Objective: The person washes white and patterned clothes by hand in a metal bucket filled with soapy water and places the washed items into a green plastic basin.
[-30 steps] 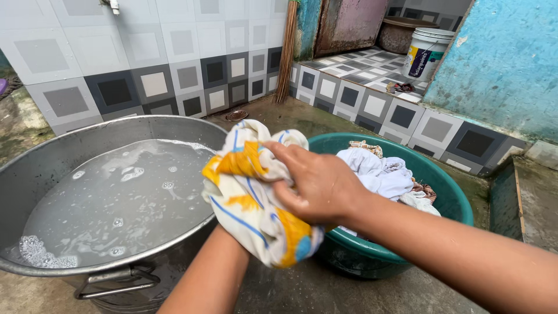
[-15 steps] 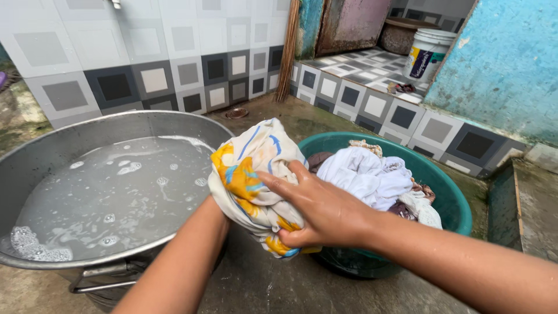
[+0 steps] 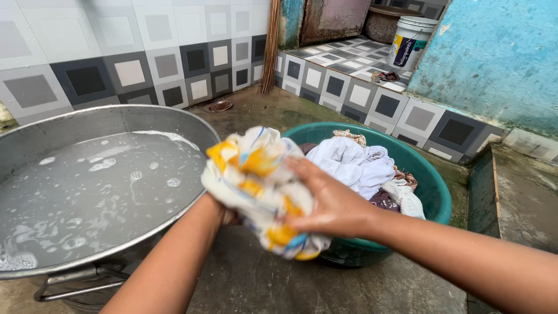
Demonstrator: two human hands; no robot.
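Yellow-patterned wet cloth (image 3: 261, 195) is being bunched tighter between basin (image 3: 87, 125) and tub (image 3: 433, 186), both hands (image 3: 334, 206) now clamping it firmly, left hand (image 3: 228, 216) mostly hidden

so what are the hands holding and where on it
A bunched white, yellow and blue cloth: right hand clamps its right side, left hand, mostly hidden, grips underneath.
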